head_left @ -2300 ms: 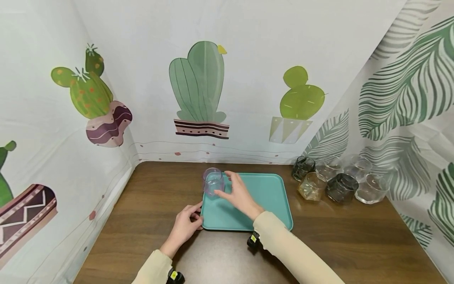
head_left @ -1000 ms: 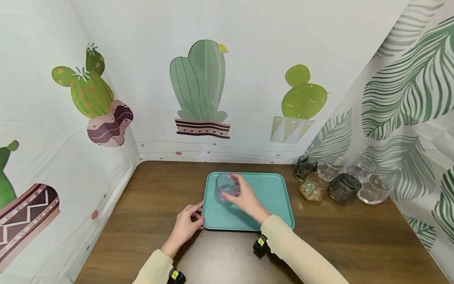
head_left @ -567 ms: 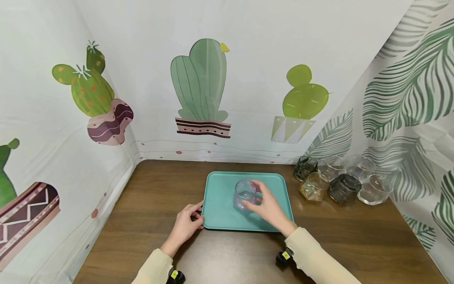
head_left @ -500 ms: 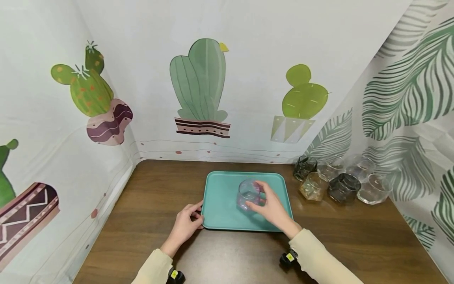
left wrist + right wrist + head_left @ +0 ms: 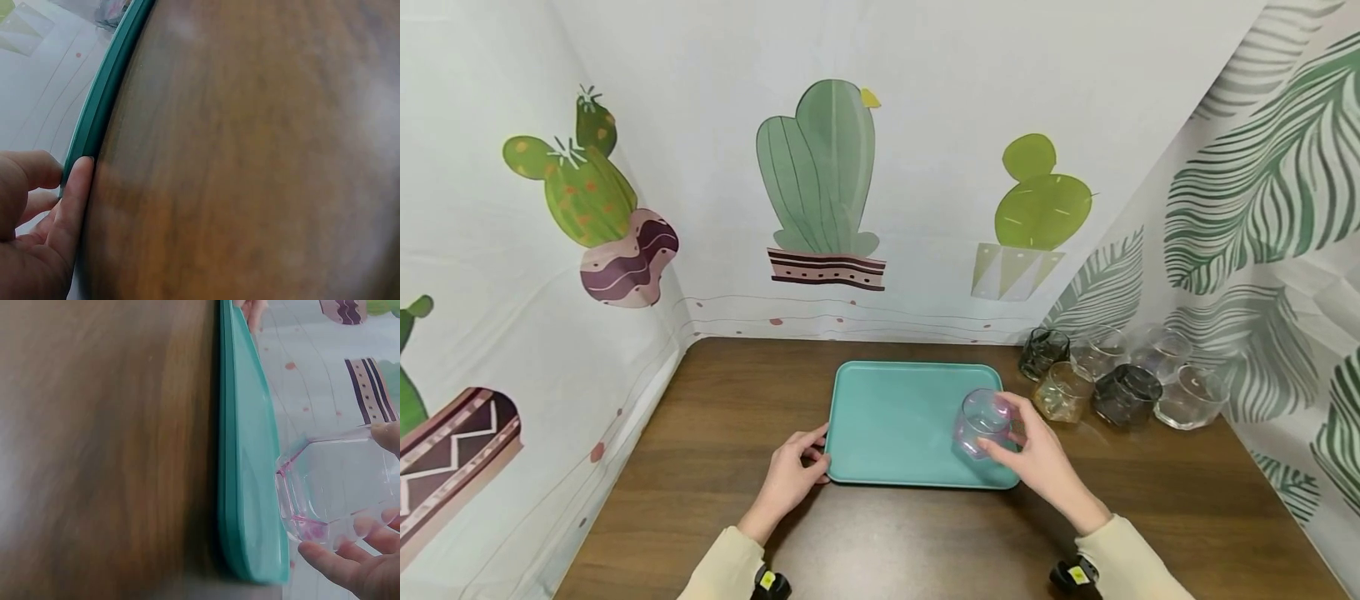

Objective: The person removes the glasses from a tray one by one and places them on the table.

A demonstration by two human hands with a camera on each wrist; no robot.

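A clear glass [image 5: 982, 425] with a pink-purple tint, faceted near its base, is in my right hand [image 5: 1037, 450]. Thumb and fingers grip its right side over the right end of a teal tray [image 5: 887, 425]. In the right wrist view the glass [image 5: 337, 481] is close to the tray [image 5: 256, 487]; whether its base touches the tray I cannot tell. My left hand [image 5: 790, 475] holds the tray's front left corner. Up close, in the left wrist view, that hand [image 5: 44, 231] has its fingers against the tray rim [image 5: 109, 81].
Several tumblers stand at the back right of the wooden table [image 5: 737, 400]: a dark one [image 5: 1043, 354], an amber one [image 5: 1063, 392], a black one [image 5: 1126, 396] and clear ones, including a wide clear glass [image 5: 1191, 398]. A printed cloth [image 5: 925, 167] hangs behind the table.
My right hand has taken hold of the glass at the tray's back left corner and carried it right and toward me, across to the tray's right end. The left hand stays in place.
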